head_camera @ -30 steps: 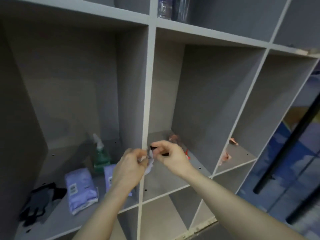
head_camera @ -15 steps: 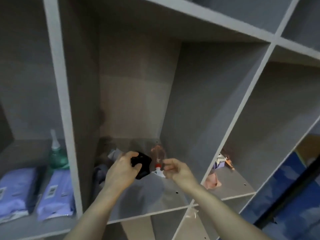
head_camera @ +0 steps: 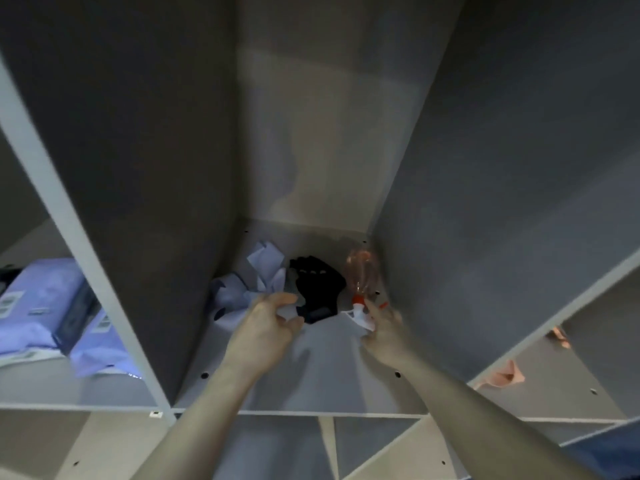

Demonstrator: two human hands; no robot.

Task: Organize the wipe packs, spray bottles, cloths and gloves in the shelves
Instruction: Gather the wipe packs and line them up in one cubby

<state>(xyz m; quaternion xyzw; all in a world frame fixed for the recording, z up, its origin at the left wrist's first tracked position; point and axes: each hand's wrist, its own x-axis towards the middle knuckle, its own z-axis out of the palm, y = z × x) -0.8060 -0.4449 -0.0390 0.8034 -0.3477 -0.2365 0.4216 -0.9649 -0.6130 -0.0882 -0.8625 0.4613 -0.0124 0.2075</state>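
both hands reach into the middle compartment: left hand (head_camera: 268, 323) loosely spread, fingertips at the near edge of the black glove (head_camera: 317, 289), gripping nothing i can see; right hand (head_camera: 384, 329) looks curled at the white trigger of the lying pink spray bottle (head_camera: 362, 271), though blur hides the grip. leftward, wipe packs (head_camera: 41, 306) sit stacked in their own compartment, seemingly sorted. crumpled pale cloths (head_camera: 249, 282), glove and bottle share one shelf, likely unsorted. peach cloths (head_camera: 502, 375) wait far right. side walls crowd the reach.
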